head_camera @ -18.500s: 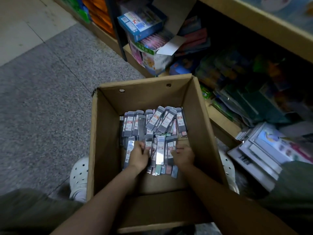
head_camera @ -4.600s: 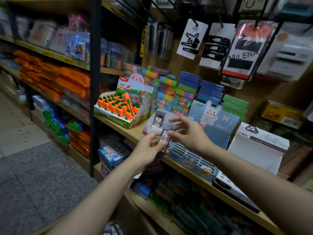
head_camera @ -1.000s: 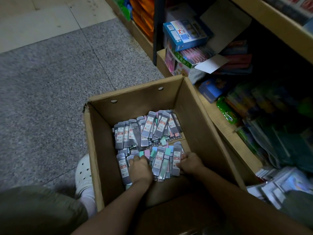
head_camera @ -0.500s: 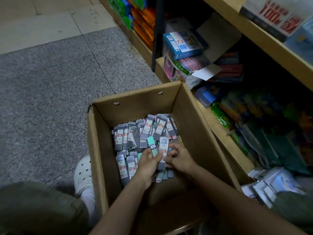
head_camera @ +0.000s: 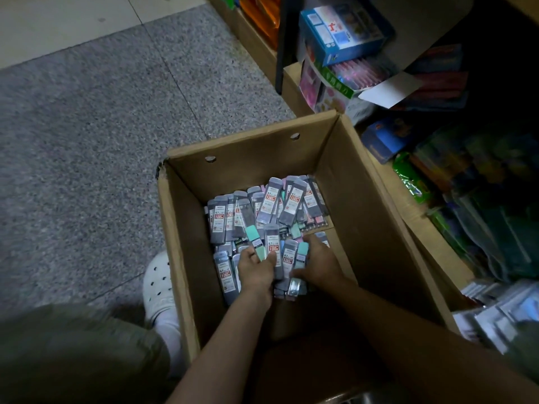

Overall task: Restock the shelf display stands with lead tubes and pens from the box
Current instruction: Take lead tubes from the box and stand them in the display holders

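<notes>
Lead tubes [head_camera: 272, 252], both hands [head_camera: 256, 271] gripping, fingertips hidden

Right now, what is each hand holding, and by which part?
Both hands grip lead tubes inside the box: the left hand and right hand each clasp several around their lower halves.

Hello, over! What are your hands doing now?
Left hand and right hand gripping lead tubes inside cardboard box. Nothing blocking.

A stationery shop is being shown: low wooden shelves [head_camera: 414, 217] are being crowded with packaged goods [head_camera: 341, 30], and a stock carton [head_camera: 361, 199] is being kept on the speckled floor [head_camera: 87, 141].
</notes>
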Demonstrator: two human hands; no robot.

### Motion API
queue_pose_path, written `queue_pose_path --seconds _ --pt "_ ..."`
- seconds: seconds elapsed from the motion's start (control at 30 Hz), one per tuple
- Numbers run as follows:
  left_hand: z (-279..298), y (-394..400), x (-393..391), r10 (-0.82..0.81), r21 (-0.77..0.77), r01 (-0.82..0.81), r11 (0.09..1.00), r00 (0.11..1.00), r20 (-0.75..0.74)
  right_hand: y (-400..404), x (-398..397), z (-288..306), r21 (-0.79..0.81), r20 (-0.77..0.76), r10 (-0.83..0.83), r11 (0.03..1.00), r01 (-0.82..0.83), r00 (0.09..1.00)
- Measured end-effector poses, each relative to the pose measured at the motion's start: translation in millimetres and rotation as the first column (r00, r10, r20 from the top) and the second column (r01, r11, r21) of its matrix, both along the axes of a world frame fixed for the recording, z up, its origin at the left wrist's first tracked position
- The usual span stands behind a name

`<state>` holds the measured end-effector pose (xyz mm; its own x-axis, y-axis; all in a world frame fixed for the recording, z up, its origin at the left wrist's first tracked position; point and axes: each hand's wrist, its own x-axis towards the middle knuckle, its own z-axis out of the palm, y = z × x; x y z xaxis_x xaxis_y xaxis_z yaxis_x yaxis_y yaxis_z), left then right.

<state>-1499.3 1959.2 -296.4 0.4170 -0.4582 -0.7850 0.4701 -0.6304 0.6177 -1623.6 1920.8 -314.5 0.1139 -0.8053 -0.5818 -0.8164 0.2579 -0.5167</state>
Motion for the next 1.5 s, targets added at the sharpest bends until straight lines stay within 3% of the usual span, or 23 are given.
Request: queue_pose_path --seconds 0.23,0.33,0.47,0.63,0.7,0.77,0.9,1.0,1.2,1.33,1.43,1.5 --pt "14 1 -2 -0.164 -0.017 0.166 0.986 0.983 0.087 -5 -18 15 -0.099 0.091 -0.186 0.976 0.195 0.978" --pt "46 -9 -3 -0.350 -0.116 0.363 0.924 0.929 0.119 -12 -25 46 -0.149 0.160 -0.206 0.962 0.230 0.965" --pt "112 -48 -1 -0.608 -0.237 0.671 0.702 0.739 0.292 -26 -31 108 -0.272 0.259 -0.192 0.926 0.262 0.946" --pt "220 -95 -1 -0.715 -0.258 0.880 0.398 0.474 0.514 -36 -53 207 -0.451 0.350 -0.231 0.808 0.379 0.908" --pt "259 -101 -10 -0.715 -0.281 0.913 0.296 0.407 0.569 -32 -67 249 -0.481 0.403 -0.247 0.762 0.434 0.881" --pt "290 -102 -23 -0.702 -0.365 0.899 0.243 0.423 0.573 -26 -81 289 -0.545 0.413 -0.233 0.712 0.444 0.880" --pt "329 -102 -50 -0.696 -0.569 0.774 0.278 0.571 0.436 -11 -113 361 -0.650 0.438 -0.203 0.602 0.464 0.876" --pt "344 -104 -70 -0.690 -0.645 0.705 0.294 0.624 0.367 -2 -138 403 -0.739 0.378 -0.210 0.518 0.430 0.902" --pt "356 -112 -103 -0.762 -0.708 0.667 0.230 0.576 0.295 -8 -189 457 -0.850 0.250 -0.303 0.386 0.358 0.920" --pt "361 -124 -120 -0.775 -0.754 0.616 0.230 0.584 0.242 -29 -212 481 -0.936 0.078 -0.392 0.287 0.202 0.917" --pt "360 -135 -130 -0.784 -0.785 0.580 0.217 0.583 0.214 -50 -217 489 -0.953 -0.061 -0.423 0.295 0.074 0.904" --pt "357 -142 -136 -0.776 -0.796 0.571 0.201 0.589 0.227 -63 -220 490 -0.936 -0.156 -0.448 0.353 0.013 0.880"
